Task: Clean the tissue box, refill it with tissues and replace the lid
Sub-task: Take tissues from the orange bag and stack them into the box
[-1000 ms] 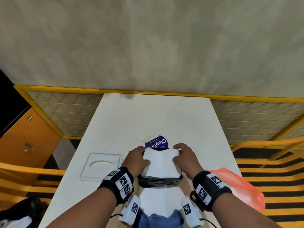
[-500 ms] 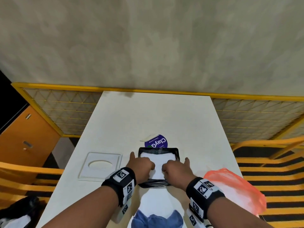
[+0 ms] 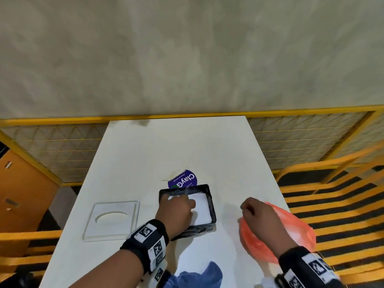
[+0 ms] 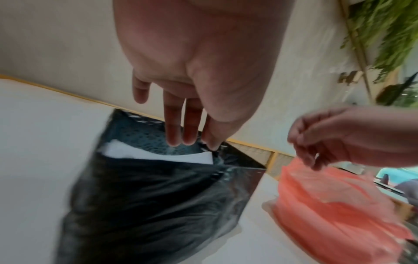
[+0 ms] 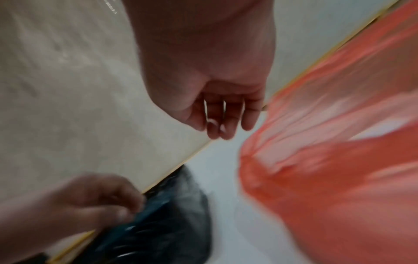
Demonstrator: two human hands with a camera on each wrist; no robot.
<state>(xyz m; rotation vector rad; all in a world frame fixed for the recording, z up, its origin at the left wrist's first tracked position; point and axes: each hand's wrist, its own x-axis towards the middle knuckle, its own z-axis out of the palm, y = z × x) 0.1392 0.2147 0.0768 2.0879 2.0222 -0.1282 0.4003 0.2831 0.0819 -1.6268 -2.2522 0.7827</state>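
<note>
The black tissue box [image 3: 209, 204] stands open-topped on the white table, with a stack of white tissues [image 3: 201, 206] inside it. My left hand [image 3: 176, 206] is over the box, its straight fingers [image 4: 181, 128] pointing down into it just above the tissues [image 4: 158, 155], holding nothing. To the right of the box, my right hand [image 3: 255, 210] hovers with loosely curled, empty fingers [image 5: 226, 121] above an orange plastic bag [image 3: 291, 231]. The white lid [image 3: 112, 223] with an oval hole lies flat to the left of the box.
A purple round ClayGo pack [image 3: 182, 180] lies just behind the box. A blue cloth [image 3: 199, 275] sits at the table's near edge. Yellow railings and mesh surround the table [image 3: 176, 146], and an orange cabinet [image 3: 20, 194] stands at the left.
Both hands pushed the tissue stack down into the box. My right hand has since left the box and moved right over the orange bag, while the left stays at the box.
</note>
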